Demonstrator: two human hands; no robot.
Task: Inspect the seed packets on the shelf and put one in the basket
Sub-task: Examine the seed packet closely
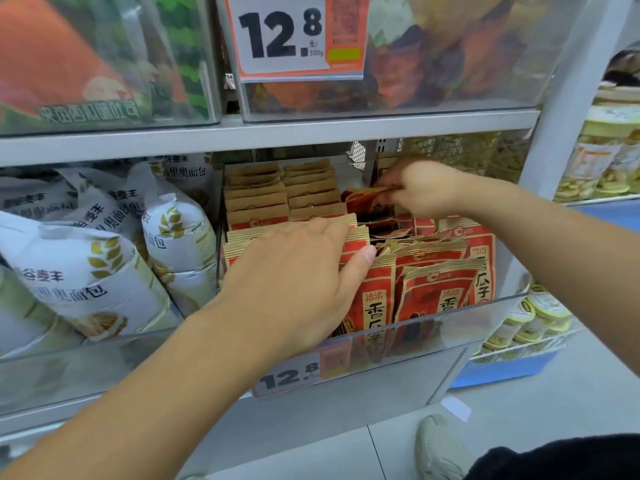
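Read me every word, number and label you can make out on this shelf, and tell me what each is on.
"12.8", "500g": upper price tag.
"12.8": lower price tag, blurred.
"洽洽", "香瓜子": red seed packets.
"面包": white bread bags; remaining characters unclear.
QR code and top-left bin's green label: too blurred to read.

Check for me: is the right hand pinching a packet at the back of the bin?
Yes, the right hand pinches the top edge of a red seed packet at the back of the clear bin.
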